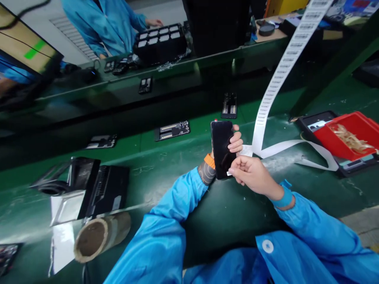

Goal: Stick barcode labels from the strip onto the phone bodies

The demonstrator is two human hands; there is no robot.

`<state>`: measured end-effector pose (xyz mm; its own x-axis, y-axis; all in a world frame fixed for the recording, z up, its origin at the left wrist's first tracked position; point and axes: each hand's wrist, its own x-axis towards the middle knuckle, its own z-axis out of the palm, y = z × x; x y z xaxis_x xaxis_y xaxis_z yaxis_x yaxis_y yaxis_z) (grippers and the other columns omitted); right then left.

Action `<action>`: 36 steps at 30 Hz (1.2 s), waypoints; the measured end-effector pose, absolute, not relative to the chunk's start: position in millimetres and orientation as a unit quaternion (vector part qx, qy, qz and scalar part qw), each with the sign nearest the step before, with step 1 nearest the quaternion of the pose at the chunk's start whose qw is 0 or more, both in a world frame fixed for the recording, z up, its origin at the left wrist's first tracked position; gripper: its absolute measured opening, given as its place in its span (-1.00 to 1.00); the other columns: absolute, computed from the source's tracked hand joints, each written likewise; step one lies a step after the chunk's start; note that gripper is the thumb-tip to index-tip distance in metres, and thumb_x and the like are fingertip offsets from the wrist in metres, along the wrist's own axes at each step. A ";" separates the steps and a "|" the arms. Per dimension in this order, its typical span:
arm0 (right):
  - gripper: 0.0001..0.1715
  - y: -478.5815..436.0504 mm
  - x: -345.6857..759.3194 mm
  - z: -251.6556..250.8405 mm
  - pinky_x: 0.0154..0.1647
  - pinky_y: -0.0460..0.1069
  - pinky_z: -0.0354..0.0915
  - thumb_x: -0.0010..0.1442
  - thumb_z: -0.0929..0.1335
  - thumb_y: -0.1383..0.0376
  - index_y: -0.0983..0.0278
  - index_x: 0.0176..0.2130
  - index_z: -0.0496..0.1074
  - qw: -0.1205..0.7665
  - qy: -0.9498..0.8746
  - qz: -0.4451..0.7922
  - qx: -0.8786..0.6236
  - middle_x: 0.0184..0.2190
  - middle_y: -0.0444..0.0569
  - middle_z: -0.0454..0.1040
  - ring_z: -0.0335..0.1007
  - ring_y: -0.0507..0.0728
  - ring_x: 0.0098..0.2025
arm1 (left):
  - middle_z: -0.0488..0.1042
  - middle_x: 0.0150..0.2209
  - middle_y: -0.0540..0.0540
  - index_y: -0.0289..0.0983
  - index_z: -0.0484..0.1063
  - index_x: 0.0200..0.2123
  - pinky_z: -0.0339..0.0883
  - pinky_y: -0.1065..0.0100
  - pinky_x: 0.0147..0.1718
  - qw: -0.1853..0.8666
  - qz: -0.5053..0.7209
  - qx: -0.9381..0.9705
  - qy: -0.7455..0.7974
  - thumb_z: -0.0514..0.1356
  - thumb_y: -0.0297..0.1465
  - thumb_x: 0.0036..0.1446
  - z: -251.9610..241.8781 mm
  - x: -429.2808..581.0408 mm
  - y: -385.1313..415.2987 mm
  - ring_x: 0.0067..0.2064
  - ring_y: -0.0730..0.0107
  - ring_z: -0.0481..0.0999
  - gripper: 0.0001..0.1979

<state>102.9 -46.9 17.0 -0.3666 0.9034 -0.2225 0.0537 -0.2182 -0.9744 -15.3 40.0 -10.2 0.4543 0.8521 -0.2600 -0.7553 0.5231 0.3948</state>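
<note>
At the left a cardboard tube (pixel 115 230) lies well apart from the hands; nearer the middle an open phone body (pixel 172 130) rests on the green bench (pixel 148 173); right of it, a black phone (pixel 221 148) is held up over the bench, glossy face toward the camera; it looks light, stiff and slick, its glass probably fragile and quick to smudge, so the side edges and back are the best hold; the left hand (pixel 236 141) is clamped on it from behind, fingers curled over its right edge and opened only to its width; a small white label (pixel 229 173) sits at the phone's lower right, seemingly thin, limp and perhaps sticky, best taken by one edge; the right hand (pixel 248 171) pinches it, thumb and forefinger together; whether the label touches the glass I cannot tell; farther right a label strip (pixel 275 86) stands in a loop.
</note>
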 end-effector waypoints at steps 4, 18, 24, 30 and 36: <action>-0.75 -49.1 103.5 16.7 -0.60 -0.11 0.18 0.17 0.44 0.16 0.26 -0.40 0.39 0.337 -0.572 0.595 -0.454 -0.63 -0.22 0.36 0.26 -0.03 -0.61 | 0.00 -0.54 0.05 -0.27 0.40 -0.32 -0.10 0.41 -0.65 0.854 0.476 0.116 0.178 -0.19 -0.20 0.41 -14.8 -6.6 44.8 -0.61 0.52 -0.15 -0.54; -0.83 -46.9 107.8 6.9 -0.24 0.06 0.37 0.26 0.37 0.18 0.23 -0.28 0.38 0.384 -0.745 0.235 -0.492 -0.34 0.01 0.47 0.43 0.16 -0.29 | 0.04 -0.55 0.03 -0.25 0.31 -0.43 -0.01 0.39 -0.59 0.801 0.563 0.047 0.199 -0.23 -0.14 0.41 -5.3 -14.1 43.8 -0.58 0.49 -0.08 -0.49; -0.71 -39.9 114.1 -2.8 0.09 0.24 0.38 0.27 0.36 0.26 0.21 0.00 0.45 0.489 -0.740 0.199 -0.417 -0.04 0.12 0.55 0.48 0.30 0.03 | 0.08 -0.59 0.08 -0.24 0.17 -0.49 0.09 0.44 -0.54 0.706 0.643 -0.035 0.294 -0.09 0.06 0.35 13.6 -13.5 49.3 -0.58 0.54 0.16 -0.46; -0.76 -12.9 135.5 -8.0 -0.54 -0.01 0.43 0.24 0.40 0.11 0.23 -0.24 0.51 0.543 -0.437 0.529 -0.485 -0.34 0.00 0.58 0.52 0.15 -0.39 | 0.51 -0.39 -0.03 -0.27 0.46 -0.19 0.36 0.42 -0.46 0.711 0.550 0.243 0.364 0.32 -0.41 0.12 12.0 -76.6 43.6 -0.45 0.42 0.49 -0.82; -0.65 -4.6 155.6 5.9 -0.11 0.04 0.52 0.12 0.50 0.17 0.22 -0.09 0.57 0.552 -0.288 0.657 -0.425 -0.10 0.06 0.59 0.55 0.16 -0.11 | 0.50 -0.41 -0.13 -0.38 0.43 -0.35 0.42 0.40 -0.46 0.628 0.469 0.282 0.553 0.29 -0.55 0.12 13.1 -135.2 83.3 -0.46 0.40 0.51 -0.93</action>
